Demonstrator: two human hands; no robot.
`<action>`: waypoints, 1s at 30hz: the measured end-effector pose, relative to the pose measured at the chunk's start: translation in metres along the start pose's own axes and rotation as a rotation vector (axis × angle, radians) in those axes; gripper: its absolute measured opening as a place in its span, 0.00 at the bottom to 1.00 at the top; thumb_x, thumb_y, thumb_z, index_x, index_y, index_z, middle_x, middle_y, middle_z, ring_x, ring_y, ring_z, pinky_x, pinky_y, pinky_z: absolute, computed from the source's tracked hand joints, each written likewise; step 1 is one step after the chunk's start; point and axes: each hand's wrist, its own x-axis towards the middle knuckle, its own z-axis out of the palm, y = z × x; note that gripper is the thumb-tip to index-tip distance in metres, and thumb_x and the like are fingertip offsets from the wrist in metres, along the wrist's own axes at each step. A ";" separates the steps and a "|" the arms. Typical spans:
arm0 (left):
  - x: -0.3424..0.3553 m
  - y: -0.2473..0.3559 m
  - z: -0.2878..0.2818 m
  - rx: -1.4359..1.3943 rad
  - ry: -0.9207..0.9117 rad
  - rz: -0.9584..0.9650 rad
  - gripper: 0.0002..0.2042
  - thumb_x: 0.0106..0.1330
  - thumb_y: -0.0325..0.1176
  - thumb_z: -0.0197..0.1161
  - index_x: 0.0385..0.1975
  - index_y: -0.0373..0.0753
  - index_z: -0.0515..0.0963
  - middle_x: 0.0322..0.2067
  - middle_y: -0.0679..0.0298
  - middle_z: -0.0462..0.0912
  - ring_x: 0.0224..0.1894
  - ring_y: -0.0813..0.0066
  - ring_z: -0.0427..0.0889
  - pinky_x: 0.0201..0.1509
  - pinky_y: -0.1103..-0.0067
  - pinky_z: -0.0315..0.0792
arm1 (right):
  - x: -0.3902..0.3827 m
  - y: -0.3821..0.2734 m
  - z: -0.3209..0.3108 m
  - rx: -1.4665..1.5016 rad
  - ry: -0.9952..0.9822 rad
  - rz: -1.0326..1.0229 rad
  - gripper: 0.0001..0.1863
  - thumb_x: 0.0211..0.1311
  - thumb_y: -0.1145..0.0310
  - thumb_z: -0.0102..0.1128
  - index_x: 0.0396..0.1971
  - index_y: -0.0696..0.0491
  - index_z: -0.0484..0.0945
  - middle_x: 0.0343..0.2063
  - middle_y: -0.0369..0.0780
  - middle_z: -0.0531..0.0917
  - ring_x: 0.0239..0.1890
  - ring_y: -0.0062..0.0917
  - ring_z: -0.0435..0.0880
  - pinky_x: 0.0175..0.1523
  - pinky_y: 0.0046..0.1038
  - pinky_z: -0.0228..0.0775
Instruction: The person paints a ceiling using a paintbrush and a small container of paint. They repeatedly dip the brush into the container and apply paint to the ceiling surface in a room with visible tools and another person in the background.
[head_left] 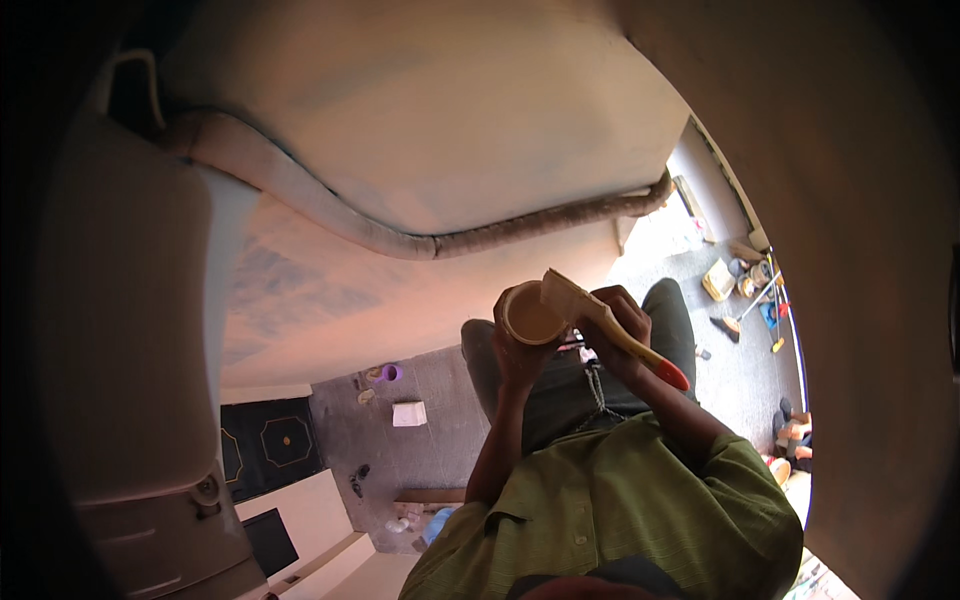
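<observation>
My left hand (pixel 512 355) is wrapped around a round tub of pale liquid paint (pixel 534 315), its open mouth facing up. In my right hand (pixel 618 325) is a wide flat paintbrush (pixel 572 297) with a wooden handle that ends in a red tip. The brush's broad pale head lies over the right rim of the tub. Both hands are close together in front of my lap.
A wrapped pipe (pixel 340 215) runs along the patchy wall (pixel 480 110) ahead. At left hangs a large white appliance casing (pixel 140 330). Far below, the grey floor holds a white box (pixel 409 413), a purple bucket (pixel 391 372) and a broom (pixel 728 327).
</observation>
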 end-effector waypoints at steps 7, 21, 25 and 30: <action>0.053 0.034 -0.015 -0.045 0.059 0.031 0.41 0.42 0.35 0.84 0.57 0.36 0.68 0.49 0.55 0.80 0.51 0.61 0.81 0.55 0.69 0.77 | 0.042 -0.015 0.011 0.070 0.036 -0.125 0.09 0.53 0.76 0.68 0.35 0.60 0.80 0.33 0.45 0.81 0.34 0.34 0.83 0.36 0.30 0.75; 0.078 0.037 -0.025 -0.038 0.132 0.031 0.39 0.42 0.34 0.83 0.56 0.37 0.69 0.49 0.56 0.80 0.51 0.62 0.81 0.57 0.69 0.75 | 0.060 -0.026 0.014 -0.002 0.054 -0.260 0.09 0.54 0.78 0.68 0.35 0.60 0.79 0.34 0.46 0.81 0.33 0.36 0.83 0.34 0.31 0.76; 0.078 0.039 -0.022 -0.104 0.135 0.068 0.39 0.41 0.34 0.84 0.56 0.37 0.69 0.49 0.56 0.80 0.51 0.62 0.81 0.56 0.69 0.75 | 0.059 -0.025 0.019 0.016 0.003 -0.155 0.09 0.54 0.77 0.68 0.35 0.60 0.79 0.34 0.45 0.81 0.32 0.35 0.83 0.34 0.31 0.75; 0.088 0.040 -0.031 -0.046 0.142 0.053 0.38 0.42 0.34 0.83 0.55 0.36 0.70 0.47 0.55 0.81 0.50 0.62 0.81 0.55 0.69 0.76 | 0.076 -0.031 0.022 -0.003 0.070 -0.218 0.09 0.55 0.77 0.67 0.36 0.59 0.79 0.33 0.43 0.80 0.31 0.34 0.83 0.35 0.30 0.75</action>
